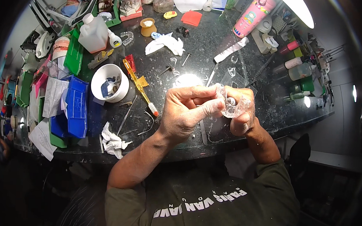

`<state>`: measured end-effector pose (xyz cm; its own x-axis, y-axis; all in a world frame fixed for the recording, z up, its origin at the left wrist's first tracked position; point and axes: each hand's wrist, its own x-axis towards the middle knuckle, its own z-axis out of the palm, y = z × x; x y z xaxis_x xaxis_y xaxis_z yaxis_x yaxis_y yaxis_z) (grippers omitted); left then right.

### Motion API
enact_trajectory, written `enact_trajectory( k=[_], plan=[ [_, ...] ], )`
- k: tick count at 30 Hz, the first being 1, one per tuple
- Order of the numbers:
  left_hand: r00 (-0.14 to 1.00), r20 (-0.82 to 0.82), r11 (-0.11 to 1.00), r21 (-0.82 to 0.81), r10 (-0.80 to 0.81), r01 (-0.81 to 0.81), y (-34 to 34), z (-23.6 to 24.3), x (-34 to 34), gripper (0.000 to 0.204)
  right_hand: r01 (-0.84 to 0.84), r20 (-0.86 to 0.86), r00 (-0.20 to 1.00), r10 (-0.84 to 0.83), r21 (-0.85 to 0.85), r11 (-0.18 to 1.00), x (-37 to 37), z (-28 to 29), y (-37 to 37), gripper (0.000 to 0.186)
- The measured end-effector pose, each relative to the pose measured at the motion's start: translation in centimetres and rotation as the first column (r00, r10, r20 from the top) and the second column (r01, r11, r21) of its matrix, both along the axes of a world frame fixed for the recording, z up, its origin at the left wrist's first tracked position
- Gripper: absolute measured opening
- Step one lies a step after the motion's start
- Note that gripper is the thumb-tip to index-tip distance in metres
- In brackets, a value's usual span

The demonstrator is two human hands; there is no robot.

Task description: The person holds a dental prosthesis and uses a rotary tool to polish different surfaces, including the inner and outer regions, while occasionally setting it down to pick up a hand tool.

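Note:
A clear plastic dental splint point(232, 109), curved like a tooth arch, is held up over the front of the black bench. My left hand point(183, 113) pinches its left end between thumb and fingers. From the other side my right hand point(245, 105) grips it, the thumb below and the fingers partly hidden behind the plastic. Pale dust coats both hands. Just behind them a bright patch of lamp light point(188, 81) falls on the bench. Small clear offcuts point(231, 71) lie beyond my right hand, near a thin metal tool with a white-wrapped handle point(231, 49).
Left of my hands lie a yellow-handled brush point(142, 87), a white tub point(124, 95) with small bits inside, and crumpled tissue point(113, 141). Blue bins point(77, 108) and a plastic bottle point(93, 34) stand farther left. A pink tumbler point(253, 17) and a lamp point(300, 9) are at the back right.

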<state>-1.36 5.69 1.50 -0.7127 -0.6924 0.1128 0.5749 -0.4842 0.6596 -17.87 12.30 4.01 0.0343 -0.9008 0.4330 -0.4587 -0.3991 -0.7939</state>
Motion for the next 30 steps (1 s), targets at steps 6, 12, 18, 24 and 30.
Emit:
enact_trajectory(
  k=[6,12,18,24,30],
  plan=[
    [1.000,-0.018,1.000,0.004,-0.002,0.002,-0.03,0.09,-0.02,0.024,0.000,-0.002,1.000,0.000,0.013,1.000,-0.24,-0.57,0.16,0.080],
    [1.000,-0.028,1.000,-0.008,0.014,-0.015,0.04,0.15,-0.02,0.025,-0.018,-0.038,0.999,0.019,0.035,0.999,-0.74,-0.81,0.43,0.077],
    [1.000,-0.019,0.999,-0.034,0.006,-0.007,-0.17,-0.10,0.08,0.025,-0.013,-0.015,1.000,0.013,0.003,1.000,-0.44,-0.70,0.39,0.075],
    [1.000,-0.029,0.997,-0.079,0.011,-0.014,-0.22,-0.29,0.09,0.026,0.013,0.001,1.000,-0.013,0.011,1.000,0.05,-0.13,0.38,0.075],
    [1.000,-0.017,0.995,-0.100,0.023,-0.025,0.03,0.35,0.08,0.025,0.054,-0.079,0.996,-0.049,0.061,0.997,-0.61,-0.09,0.47,0.083]
  ],
)
